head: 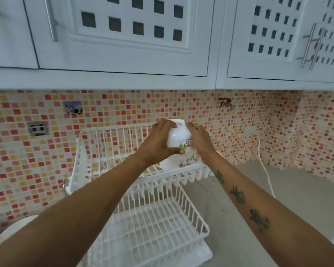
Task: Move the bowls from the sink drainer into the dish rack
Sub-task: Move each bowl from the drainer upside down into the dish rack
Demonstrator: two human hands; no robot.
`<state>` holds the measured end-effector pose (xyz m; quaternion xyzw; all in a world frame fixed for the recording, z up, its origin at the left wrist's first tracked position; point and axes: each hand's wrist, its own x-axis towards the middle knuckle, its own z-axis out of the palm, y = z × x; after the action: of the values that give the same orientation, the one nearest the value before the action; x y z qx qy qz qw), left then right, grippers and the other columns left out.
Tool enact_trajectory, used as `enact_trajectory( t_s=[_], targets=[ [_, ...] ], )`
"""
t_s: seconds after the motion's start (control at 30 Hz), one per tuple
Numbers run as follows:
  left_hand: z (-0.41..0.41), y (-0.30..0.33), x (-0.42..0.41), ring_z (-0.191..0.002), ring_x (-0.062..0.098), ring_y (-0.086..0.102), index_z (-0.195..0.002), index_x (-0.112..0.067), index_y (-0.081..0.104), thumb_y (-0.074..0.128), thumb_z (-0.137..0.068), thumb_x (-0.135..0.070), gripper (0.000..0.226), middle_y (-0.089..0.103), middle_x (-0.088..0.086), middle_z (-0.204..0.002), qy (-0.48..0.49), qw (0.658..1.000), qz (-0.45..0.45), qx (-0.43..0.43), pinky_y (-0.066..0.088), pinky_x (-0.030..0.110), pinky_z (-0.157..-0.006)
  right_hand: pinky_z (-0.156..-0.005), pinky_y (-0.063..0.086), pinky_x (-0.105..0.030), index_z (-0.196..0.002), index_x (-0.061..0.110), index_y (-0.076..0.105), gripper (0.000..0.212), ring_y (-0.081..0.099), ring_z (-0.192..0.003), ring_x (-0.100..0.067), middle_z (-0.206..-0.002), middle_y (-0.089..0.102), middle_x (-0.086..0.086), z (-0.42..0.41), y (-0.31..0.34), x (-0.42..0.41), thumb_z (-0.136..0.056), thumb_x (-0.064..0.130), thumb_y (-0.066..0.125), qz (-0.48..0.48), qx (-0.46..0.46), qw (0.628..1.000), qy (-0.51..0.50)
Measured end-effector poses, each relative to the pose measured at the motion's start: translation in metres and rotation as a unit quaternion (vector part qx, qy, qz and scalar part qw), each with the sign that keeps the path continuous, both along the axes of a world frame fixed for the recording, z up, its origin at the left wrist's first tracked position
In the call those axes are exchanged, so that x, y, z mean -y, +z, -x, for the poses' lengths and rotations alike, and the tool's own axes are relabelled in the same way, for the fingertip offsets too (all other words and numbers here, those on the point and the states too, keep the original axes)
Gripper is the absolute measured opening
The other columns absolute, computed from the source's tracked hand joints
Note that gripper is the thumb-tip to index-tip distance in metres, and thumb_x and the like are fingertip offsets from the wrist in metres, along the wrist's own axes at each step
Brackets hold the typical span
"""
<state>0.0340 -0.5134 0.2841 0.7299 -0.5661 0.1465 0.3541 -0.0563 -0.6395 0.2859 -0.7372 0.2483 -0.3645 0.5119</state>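
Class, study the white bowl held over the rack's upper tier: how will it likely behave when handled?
The white bowl looks glazed and glossy, so probably slippery, which may be why both the left hand and right hand hold it. It appears rigid ceramic, likely breakable if dropped onto the dish rack.

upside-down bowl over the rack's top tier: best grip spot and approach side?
Grip the white bowl on its curved outer wall, from opposite sides, as the left hand and right hand do now. Base up and smooth, so two-sided clamping seems safest.
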Motion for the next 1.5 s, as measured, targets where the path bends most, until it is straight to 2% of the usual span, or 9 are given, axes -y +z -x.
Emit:
enact_trajectory(
  t_s=[0.1, 0.27, 0.63, 0.83, 1.0, 1.1, 1.2, 1.27, 1.5],
  targets=[
    [-0.006, -0.014, 0.013, -0.127, 0.026, 0.037, -0.128, -0.014, 0.044, 0.085, -0.066, -0.037, 0.078, 0.044, 0.004, -0.136, 0.01, 1.0, -0.012, 0.0, 0.034, 0.033, -0.103, -0.075, 0.05, -0.034, -0.127, 0.017, 0.049, 0.058, 0.062, -0.1, -0.022, -0.116, 0.058, -0.001, -0.008, -0.011, 0.009, -0.083, 0.054, 0.058, -0.027, -0.026, 0.999, 0.015],
    [-0.011, -0.021, 0.021, -0.121, 0.027, 0.04, -0.125, -0.013, 0.045, 0.087, -0.065, -0.034, 0.076, 0.046, 0.006, -0.132, 0.021, 0.998, -0.063, 0.004, 0.035, 0.032, -0.095, -0.055, 0.043, -0.026, -0.124, 0.011, 0.051, 0.049, 0.063, -0.076, -0.016, -0.107, 0.064, -0.006, -0.011, -0.01, 0.019, -0.087, 0.043, 0.057, -0.069, -0.1, 0.991, 0.053],
    [-0.017, -0.03, 0.023, -0.123, 0.029, 0.04, -0.131, -0.01, 0.037, 0.081, -0.074, -0.033, 0.076, 0.038, 0.011, -0.138, 0.026, 0.989, -0.133, -0.065, 0.04, 0.035, -0.096, -0.077, 0.048, -0.037, -0.116, 0.01, 0.058, 0.039, 0.06, -0.086, -0.026, -0.109, 0.065, -0.011, -0.021, -0.015, 0.018, -0.089, 0.038, 0.054, -0.066, -0.188, 0.979, 0.035],
    [-0.029, 0.001, -0.048, -0.142, 0.027, 0.032, -0.15, -0.013, 0.021, 0.052, -0.094, -0.047, 0.073, 0.02, 0.008, -0.16, 0.062, 0.987, -0.09, -0.119, 0.032, 0.035, -0.111, -0.079, 0.042, -0.034, -0.114, 0.001, 0.064, 0.055, 0.059, -0.098, -0.031, -0.116, 0.065, -0.017, -0.011, -0.017, 0.011, -0.09, 0.048, 0.051, 0.137, -0.14, 0.978, -0.079],
    [-0.065, 0.019, -0.182, -0.102, 0.015, 0.058, -0.135, -0.012, 0.039, 0.042, -0.099, -0.045, 0.048, 0.047, 0.007, -0.136, 0.154, 0.978, 0.017, -0.143, 0.045, 0.016, -0.078, -0.095, 0.043, -0.038, -0.107, 0.006, 0.068, 0.042, 0.056, -0.114, -0.035, -0.125, 0.059, -0.017, 0.001, -0.003, -0.043, -0.085, 0.04, 0.06, 0.264, 0.013, 0.955, -0.134],
    [-0.084, 0.011, -0.264, -0.084, 0.006, 0.051, -0.12, -0.012, 0.046, 0.035, -0.101, -0.044, 0.038, 0.051, 0.003, -0.11, 0.221, 0.95, 0.103, -0.196, 0.048, 0.019, -0.079, -0.095, 0.04, -0.033, -0.102, 0.005, 0.069, 0.046, 0.054, -0.115, -0.03, -0.121, 0.062, -0.018, -0.014, 0.022, -0.1, -0.082, 0.042, 0.049, 0.272, 0.081, 0.957, -0.066],
    [-0.103, -0.011, -0.335, -0.114, 0.024, 0.055, -0.118, -0.012, 0.049, 0.032, -0.101, -0.046, 0.042, 0.055, 0.009, -0.121, 0.28, 0.901, 0.175, -0.282, 0.044, 0.046, -0.102, -0.091, 0.043, -0.028, -0.102, 0.01, 0.069, 0.033, 0.057, -0.106, -0.022, -0.109, 0.063, -0.01, -0.042, 0.037, -0.176, -0.086, 0.033, 0.053, 0.277, 0.156, 0.946, 0.066],
    [-0.112, -0.03, -0.377, -0.124, 0.027, 0.052, -0.128, -0.008, 0.049, 0.032, -0.103, -0.04, 0.045, 0.056, 0.01, -0.132, 0.316, 0.866, 0.205, -0.328, 0.044, 0.046, -0.102, -0.089, 0.043, -0.019, -0.103, 0.012, 0.069, 0.026, 0.057, -0.102, -0.014, -0.107, 0.06, -0.002, -0.064, 0.035, -0.234, -0.088, 0.028, 0.054, 0.266, 0.175, 0.932, 0.174],
    [-0.14, -0.126, -0.486, -0.108, 0.027, 0.056, -0.106, -0.007, 0.061, 0.033, -0.101, -0.047, 0.049, 0.063, 0.012, -0.114, 0.365, 0.757, 0.268, -0.471, 0.043, 0.037, -0.08, -0.094, 0.038, -0.026, -0.117, 0.014, 0.063, 0.031, 0.051, -0.113, -0.009, -0.126, 0.053, 0.004, -0.16, -0.043, -0.403, -0.096, 0.031, 0.048, 0.172, -0.041, 0.887, 0.428]
  ],
)
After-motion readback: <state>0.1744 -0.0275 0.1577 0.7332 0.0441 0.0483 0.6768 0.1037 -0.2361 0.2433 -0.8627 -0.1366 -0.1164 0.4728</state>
